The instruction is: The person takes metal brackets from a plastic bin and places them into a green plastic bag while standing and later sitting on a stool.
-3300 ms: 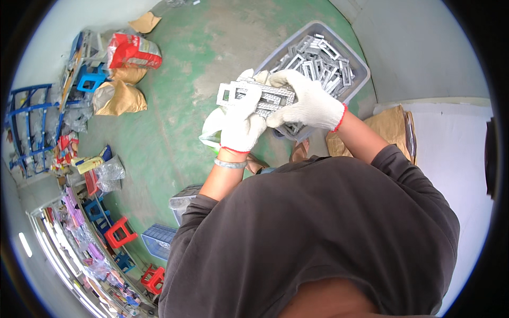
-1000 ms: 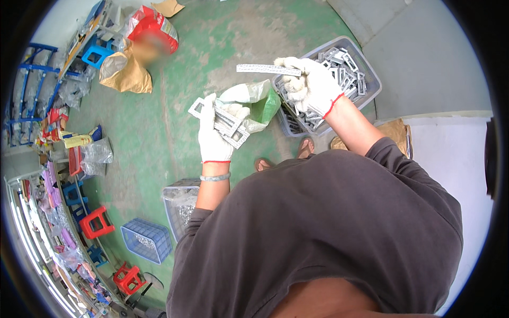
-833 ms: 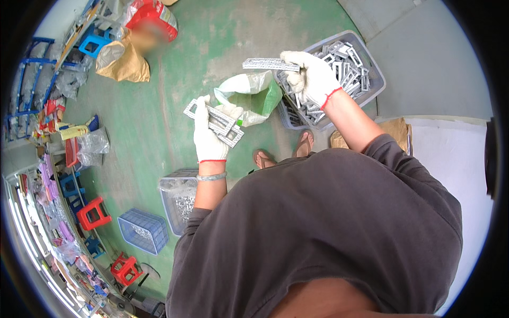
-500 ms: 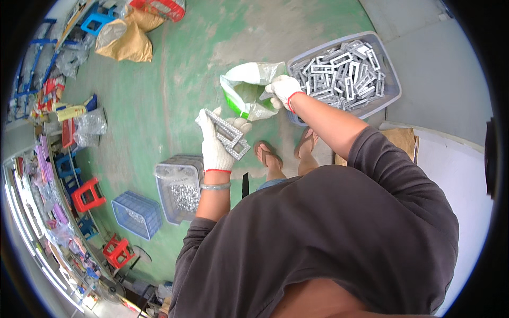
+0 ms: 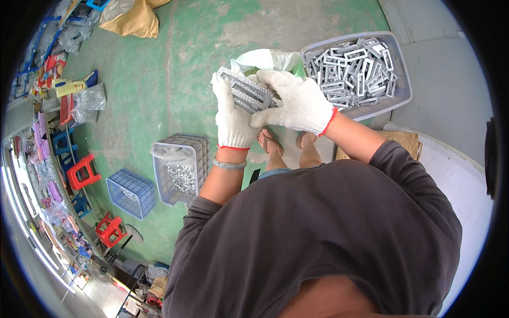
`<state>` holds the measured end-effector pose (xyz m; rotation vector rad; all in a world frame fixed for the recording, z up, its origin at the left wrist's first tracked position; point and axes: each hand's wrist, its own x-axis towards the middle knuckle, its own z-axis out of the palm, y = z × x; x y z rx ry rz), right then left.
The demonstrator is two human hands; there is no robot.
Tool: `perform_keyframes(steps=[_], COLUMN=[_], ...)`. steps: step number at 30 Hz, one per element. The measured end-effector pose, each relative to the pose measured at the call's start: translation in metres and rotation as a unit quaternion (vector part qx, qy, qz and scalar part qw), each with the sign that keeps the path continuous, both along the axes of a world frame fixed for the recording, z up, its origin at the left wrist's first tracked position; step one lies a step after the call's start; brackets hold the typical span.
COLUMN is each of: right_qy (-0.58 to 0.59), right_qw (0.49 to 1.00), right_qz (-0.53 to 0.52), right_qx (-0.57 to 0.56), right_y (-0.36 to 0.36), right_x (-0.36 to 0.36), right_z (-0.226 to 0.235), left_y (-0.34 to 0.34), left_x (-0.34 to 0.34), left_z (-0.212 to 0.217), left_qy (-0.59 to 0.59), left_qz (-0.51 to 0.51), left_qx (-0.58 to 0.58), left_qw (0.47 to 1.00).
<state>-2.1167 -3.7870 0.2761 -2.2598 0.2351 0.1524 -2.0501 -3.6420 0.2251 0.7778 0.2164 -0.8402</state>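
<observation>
My left hand (image 5: 232,121), in a white knit glove with a red cuff, is wrapped round several silver-grey rectangular metal frames (image 5: 246,91) held together. My right hand (image 5: 302,102), gloved the same way, has its fingers closed on the right end of these frames. Just behind my hands stands a white and green bag (image 5: 268,58), its lower part hidden by the gloves. To the right, a grey plastic crate (image 5: 407,79) is heaped with similar metal frames (image 5: 344,71).
Left of my feet stand a grey crate (image 5: 203,159) with small shiny pieces and a blue basket (image 5: 143,204). Two red stools (image 5: 84,171) line the left side, near cluttered shelves. A brown paper sack (image 5: 135,20) sits at the far left; cardboard (image 5: 400,140) lies at my right.
My right hand has moved left from the bag's opening to my left hand and now grips the frames. Before, it held a small grey piece. The view has shifted slightly.
</observation>
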Motion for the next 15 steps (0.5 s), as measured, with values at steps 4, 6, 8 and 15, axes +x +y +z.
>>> perform_keyframes(steps=[4, 6, 8, 15], right_qy=[0.009, -0.021, 0.003, -0.022], right_qw=[0.999, 0.998, 0.991, 0.960], right_qz=[-0.001, 0.000, -0.017, 0.020], right_qx=[0.032, 0.053, 0.129, 0.280], right_y=[-0.008, -0.013, -0.015, -0.035], right_x=[-0.001, -0.005, -0.006, -0.011], right_z=[-0.003, -0.010, -0.012, -0.006], left_y=[0.000, -0.003, -0.006, -0.011], left_x=[0.000, 0.000, -0.003, -0.002], left_z=[0.006, 0.013, 0.019, 0.018], left_qy=[-0.023, 0.008, 0.014, 0.030], left_qz=[-0.032, -0.022, -0.005, -0.013], left_qx=[-0.015, -0.020, -0.012, -0.028], left_qw=[0.999, 1.000, 1.000, 0.999])
